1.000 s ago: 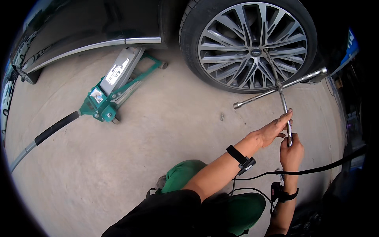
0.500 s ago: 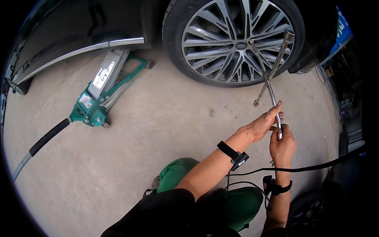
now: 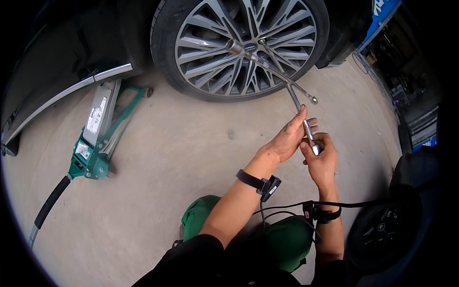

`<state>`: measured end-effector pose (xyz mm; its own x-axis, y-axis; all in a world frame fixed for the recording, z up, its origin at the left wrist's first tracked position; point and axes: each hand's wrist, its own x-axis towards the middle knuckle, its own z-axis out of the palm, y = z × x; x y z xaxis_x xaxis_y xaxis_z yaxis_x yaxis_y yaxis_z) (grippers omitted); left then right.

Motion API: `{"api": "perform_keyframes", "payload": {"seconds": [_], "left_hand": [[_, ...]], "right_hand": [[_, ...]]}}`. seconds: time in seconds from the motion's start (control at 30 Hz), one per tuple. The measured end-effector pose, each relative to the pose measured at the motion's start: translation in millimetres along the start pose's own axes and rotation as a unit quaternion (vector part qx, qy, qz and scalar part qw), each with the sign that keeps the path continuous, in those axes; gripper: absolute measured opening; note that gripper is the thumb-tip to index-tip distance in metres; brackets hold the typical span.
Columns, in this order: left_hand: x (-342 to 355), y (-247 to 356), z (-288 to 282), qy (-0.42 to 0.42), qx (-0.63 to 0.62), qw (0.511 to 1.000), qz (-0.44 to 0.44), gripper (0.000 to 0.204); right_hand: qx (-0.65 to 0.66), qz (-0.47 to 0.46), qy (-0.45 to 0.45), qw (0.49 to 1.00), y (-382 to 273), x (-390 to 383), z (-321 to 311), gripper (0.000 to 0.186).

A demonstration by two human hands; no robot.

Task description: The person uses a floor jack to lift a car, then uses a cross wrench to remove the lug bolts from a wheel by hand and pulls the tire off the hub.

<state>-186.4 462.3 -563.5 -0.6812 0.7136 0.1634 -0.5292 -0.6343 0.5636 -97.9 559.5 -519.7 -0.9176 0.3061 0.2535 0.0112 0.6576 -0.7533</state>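
A steel four-way lug wrench (image 3: pixel 293 95) reaches from the car wheel (image 3: pixel 191 71) towards me. Its far end sits at a lug hole beside the hub cap, and its crossbar slants from upper left to lower right. My left hand (image 3: pixel 287 138) is loosely closed round the near arm of the wrench, thumb on top and fingertips showing past the bar. Lower down, my right hand (image 3: pixel 322 160) has its thumb and fingers curled about the socket at the near end. The palm sides of both grips are partly hidden.
Left of the wheel, a green floor jack (image 3: pixel 91 148) reaches under the dark car body (image 3: pixel 62 62), its black-sleeved handle angled towards me. A black cable (image 3: pixel 363 204) crosses by my right wrist. Another dark wheel (image 3: pixel 377 229) is at the lower right, on the concrete floor (image 3: pixel 158 153).
The wrench's crossbar has turned: it slanted from upper right to lower left before. Both hands stay on the near arm. The whole view has shifted to the right.
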Motion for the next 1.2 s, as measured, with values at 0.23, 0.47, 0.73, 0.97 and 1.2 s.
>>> {"api": "perform_keyframes", "payload": {"seconds": [0.23,0.47,0.73,0.97,1.2], "left_hand": [[-1.0,-0.2,1.2,0.009,-0.014,1.0,-0.002,0.118],[-4.4,-1.7,-4.2,0.026,-0.008,1.0,0.015,0.111],[-2.7,3.3,-16.9,0.048,0.044,0.998,0.013,0.108],[-3.4,-23.1,-8.9,0.075,0.017,0.996,-0.048,0.103],[-30.6,-106.6,8.8,0.149,-0.132,0.96,-0.196,0.037]], "right_hand": [[0.308,0.294,-0.192,0.884,2.0,10.2,-20.2,0.02],[0.391,0.255,-0.116,0.877,-0.6,6.5,-6.2,0.022],[0.501,0.345,-0.293,0.738,20.6,38.1,-0.5,0.032],[0.108,0.187,-0.148,0.965,32.6,2.6,-9.9,0.025],[0.026,0.221,-0.216,0.951,80.8,-57.2,-64.4,0.019]]}}
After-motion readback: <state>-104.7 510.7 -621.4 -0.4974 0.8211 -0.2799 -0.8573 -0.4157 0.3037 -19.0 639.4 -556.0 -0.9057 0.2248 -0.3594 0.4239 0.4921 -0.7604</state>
